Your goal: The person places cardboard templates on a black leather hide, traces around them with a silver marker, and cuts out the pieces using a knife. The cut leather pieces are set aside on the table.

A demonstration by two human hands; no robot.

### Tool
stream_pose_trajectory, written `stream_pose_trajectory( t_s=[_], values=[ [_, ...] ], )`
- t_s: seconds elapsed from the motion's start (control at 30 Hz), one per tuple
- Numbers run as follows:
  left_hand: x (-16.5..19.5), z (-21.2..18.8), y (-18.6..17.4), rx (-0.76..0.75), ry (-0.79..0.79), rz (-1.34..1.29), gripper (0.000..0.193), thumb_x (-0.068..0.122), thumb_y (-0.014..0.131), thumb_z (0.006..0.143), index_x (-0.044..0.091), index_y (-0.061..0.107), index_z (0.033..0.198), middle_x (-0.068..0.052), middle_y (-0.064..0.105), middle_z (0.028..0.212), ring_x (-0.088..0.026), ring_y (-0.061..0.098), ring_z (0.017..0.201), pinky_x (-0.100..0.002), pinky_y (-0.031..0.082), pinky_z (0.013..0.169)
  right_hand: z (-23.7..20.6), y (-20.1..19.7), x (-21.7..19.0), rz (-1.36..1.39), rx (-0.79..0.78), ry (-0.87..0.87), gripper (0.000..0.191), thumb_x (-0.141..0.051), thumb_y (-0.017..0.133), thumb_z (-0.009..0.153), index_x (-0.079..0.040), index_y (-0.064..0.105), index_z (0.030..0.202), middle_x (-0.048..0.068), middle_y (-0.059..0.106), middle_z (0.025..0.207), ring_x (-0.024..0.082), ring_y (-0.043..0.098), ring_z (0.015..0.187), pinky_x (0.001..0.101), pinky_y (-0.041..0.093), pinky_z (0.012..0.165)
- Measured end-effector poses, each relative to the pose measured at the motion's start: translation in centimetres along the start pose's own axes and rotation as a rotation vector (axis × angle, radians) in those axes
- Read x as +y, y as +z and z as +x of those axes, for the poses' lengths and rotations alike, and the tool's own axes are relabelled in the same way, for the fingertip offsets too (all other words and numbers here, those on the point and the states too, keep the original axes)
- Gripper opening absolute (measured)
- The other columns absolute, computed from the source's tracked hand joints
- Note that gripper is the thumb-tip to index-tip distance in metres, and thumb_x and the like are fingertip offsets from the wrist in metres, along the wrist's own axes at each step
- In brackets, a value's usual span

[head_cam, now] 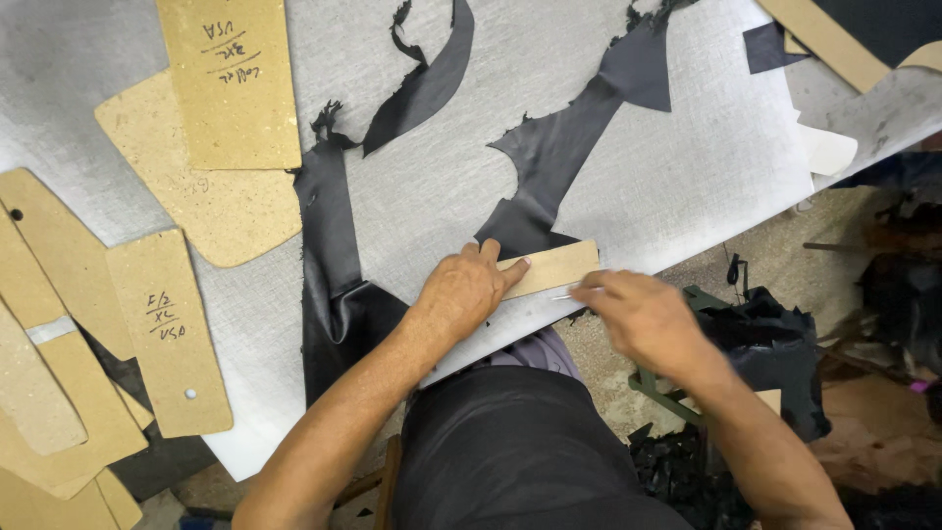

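Hands (pixel 549 299) on grey cutting table (pixel 687 167)

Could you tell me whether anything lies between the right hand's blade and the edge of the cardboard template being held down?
Nothing visible does. The left hand presses the template onto the black leather, and the right hand holds the thin blade right at the template's lower edge.

Left hand (pixel 469 291) flat on cardboard template (pixel 552 267), right hand (pixel 636 312) alongside.

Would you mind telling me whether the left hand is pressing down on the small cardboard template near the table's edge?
Yes, the left hand lies flat on the small cardboard template, fingers spread over its left end, holding it against the black leather.
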State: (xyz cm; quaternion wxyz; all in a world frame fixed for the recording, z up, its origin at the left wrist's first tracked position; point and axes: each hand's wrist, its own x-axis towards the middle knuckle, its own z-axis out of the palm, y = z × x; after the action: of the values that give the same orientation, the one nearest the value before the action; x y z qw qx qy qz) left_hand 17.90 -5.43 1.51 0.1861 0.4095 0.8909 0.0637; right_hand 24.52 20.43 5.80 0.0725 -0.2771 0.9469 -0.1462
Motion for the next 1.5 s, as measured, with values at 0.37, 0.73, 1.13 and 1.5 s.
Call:
stream_pose_trajectory(
  t_s=[0.37,0.73,1.13,1.5],
  values=[
    [8.8,-3.1,3.7,0.129,-0.26,-0.346,0.097,0.064,0.056,0.087,-0.004,0.034,0.152,-0.029,0.024,0.16,-0.043,0.012,0.152,-0.06,0.009,0.121,1.7,-1.1,1.7,0.3,0.235,0.318,0.024,0.002,0.065,0.095,-0.001,0.072,0.118,0.013,0.072,0.11,0.023,0.072,0.091,0.032,0.058,0.077],
    [10.4,-2.0,5.5,0.083,-0.37,-0.272,0.092,0.065,0.057,0.09,0.0,0.038,0.154,-0.022,0.035,0.158,-0.04,0.022,0.151,-0.05,0.011,0.127,15.8,4.6,-0.6,0.028,-0.195,-0.893,0.025,-0.017,0.07,0.086,-0.009,0.077,0.108,0.001,0.072,0.1,0.018,0.064,0.092,0.0359,0.048,0.09],
    [9.4,-1.4,3.8,0.443,-0.496,-0.353,0.038,0.035,0.062,0.098,0.006,0.062,0.123,-0.021,0.049,0.153,-0.035,0.044,0.144,-0.047,0.033,0.12,19.4,-0.8,2.7,-0.03,0.065,-0.96,0.028,-0.012,0.067,0.089,-0.005,0.072,0.115,0.006,0.072,0.1,0.019,0.063,0.085,0.0347,0.048,0.076],
    [3.5,-0.3,-2.1,0.679,-0.624,-0.413,0.033,0.005,0.069,0.09,0.014,0.071,0.122,-0.009,0.064,0.099,-0.03,0.064,0.091,-0.043,0.055,0.075,2.8,1.3,11.4,0.466,0.097,0.543,0.023,-0.025,0.075,0.091,-0.003,0.073,0.099,0.008,0.073,0.086,0.018,0.07,0.07,0.0359,0.058,0.063]
  ],
)
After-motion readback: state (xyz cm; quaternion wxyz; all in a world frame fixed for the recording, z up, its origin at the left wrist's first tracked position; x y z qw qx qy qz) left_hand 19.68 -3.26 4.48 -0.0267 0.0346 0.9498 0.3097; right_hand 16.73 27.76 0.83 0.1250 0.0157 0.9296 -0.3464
